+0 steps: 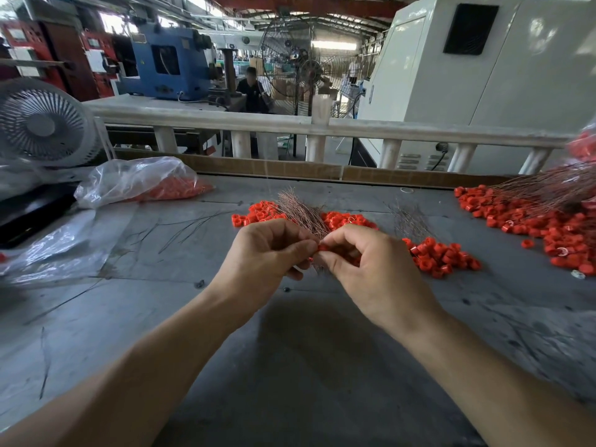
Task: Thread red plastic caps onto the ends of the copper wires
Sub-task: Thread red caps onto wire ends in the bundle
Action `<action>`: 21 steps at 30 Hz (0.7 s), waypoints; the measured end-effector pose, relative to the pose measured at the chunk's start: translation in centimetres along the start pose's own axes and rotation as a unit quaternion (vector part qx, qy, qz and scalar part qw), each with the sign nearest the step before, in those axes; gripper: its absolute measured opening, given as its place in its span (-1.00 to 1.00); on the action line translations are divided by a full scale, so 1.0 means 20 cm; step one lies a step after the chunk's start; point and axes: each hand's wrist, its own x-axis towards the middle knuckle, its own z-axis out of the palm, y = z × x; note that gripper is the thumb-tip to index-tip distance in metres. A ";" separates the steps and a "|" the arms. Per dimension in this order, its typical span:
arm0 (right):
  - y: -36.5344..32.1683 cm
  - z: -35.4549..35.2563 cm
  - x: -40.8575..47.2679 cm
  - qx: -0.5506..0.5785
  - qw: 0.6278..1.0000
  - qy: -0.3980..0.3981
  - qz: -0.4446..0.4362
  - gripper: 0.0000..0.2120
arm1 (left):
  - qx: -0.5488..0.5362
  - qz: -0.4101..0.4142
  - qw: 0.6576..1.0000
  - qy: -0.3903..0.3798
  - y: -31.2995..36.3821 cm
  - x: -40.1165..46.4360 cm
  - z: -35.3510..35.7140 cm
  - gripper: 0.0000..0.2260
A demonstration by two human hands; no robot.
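Note:
My left hand [267, 250] pinches a bundle of thin copper wires [298, 209] that fans up and away behind my fingers. My right hand [364, 256] meets it fingertip to fingertip, gripping a red plastic cap [322, 247] right at the wire ends. Further red caps show inside my right palm. Loose red caps [442, 256] lie on the grey table just right of my hands, and another pile [261, 211] sits behind them. A second small bunch of wires [409, 221] lies on the table behind my right hand.
A large heap of red caps with long copper wires [548, 217] covers the right side of the grey table [306, 350]. A clear plastic bag of caps [145, 183] lies at back left, near a white fan [42, 124]. Stray dark wires [180, 229] lie left. A cardboard strip [274, 167] and a rail edge the far side.

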 end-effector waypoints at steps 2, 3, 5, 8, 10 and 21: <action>0.00 -0.01 0.00 -0.022 0.999 -0.006 -0.024 -0.96 | 0.006 0.006 1.000 -0.003 0.00 0.00 0.00 -0.95; 0.00 -0.01 0.00 -0.026 0.999 -0.008 -0.033 -0.96 | 0.006 0.006 1.000 -0.006 0.00 0.00 0.00 -0.95; 0.00 -0.01 0.01 -0.030 0.998 -0.007 -0.046 -0.95 | 0.003 0.004 1.000 -0.014 -0.01 0.00 0.00 -0.94; -0.01 0.00 0.02 -0.056 0.996 0.014 -0.062 -0.89 | -0.024 -0.009 0.999 -0.021 0.00 -0.01 0.00 -0.92; -0.01 0.00 0.02 -0.067 0.995 0.024 -0.066 -0.86 | -0.038 -0.016 0.999 -0.024 0.01 -0.01 0.01 -0.91; -0.04 0.00 0.01 -0.056 0.996 0.013 -0.067 -0.98 | -0.061 -0.038 0.997 0.013 0.02 -0.01 0.02 -0.92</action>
